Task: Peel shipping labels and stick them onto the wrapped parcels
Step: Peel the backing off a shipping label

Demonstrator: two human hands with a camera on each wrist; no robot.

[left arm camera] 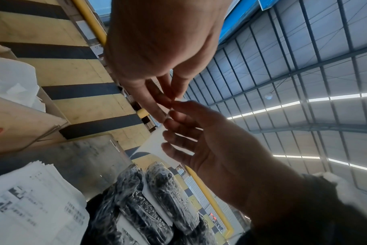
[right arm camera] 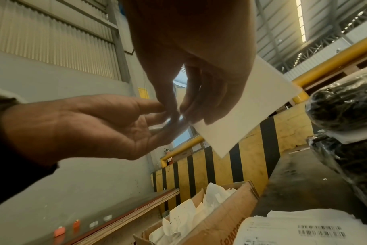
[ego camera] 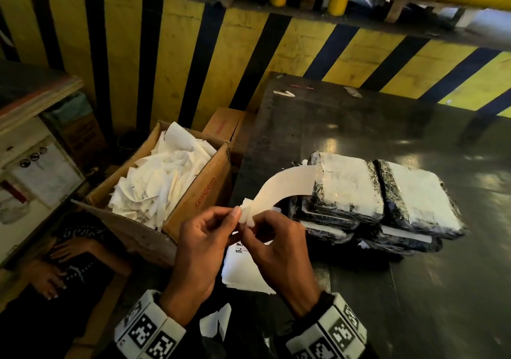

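Note:
A curved white shipping label point(ego camera: 284, 187) hangs in the air above the table's near left corner. My left hand point(ego camera: 233, 216) and right hand point(ego camera: 250, 227) both pinch its near end between thumb and fingertips. In the right wrist view the label point(right arm camera: 251, 107) fans out behind my right hand's fingers point(right arm camera: 199, 102). The left wrist view shows the fingertips of both hands meeting at the label's point(left arm camera: 155, 144) edge. The black film-wrapped parcels point(ego camera: 387, 198) lie stacked on the dark table point(ego camera: 359, 126), the top ones bearing white labels. A stack of printed label sheets point(ego camera: 243, 270) sits under my hands.
An open cardboard box point(ego camera: 204, 190) full of crumpled white backing paper stands left of the table. Behind runs a yellow-and-black striped barrier point(ego camera: 193, 54). Another person's hands point(ego camera: 69, 248) rest at the lower left. Small scraps point(ego camera: 284, 92) lie at the table's far edge.

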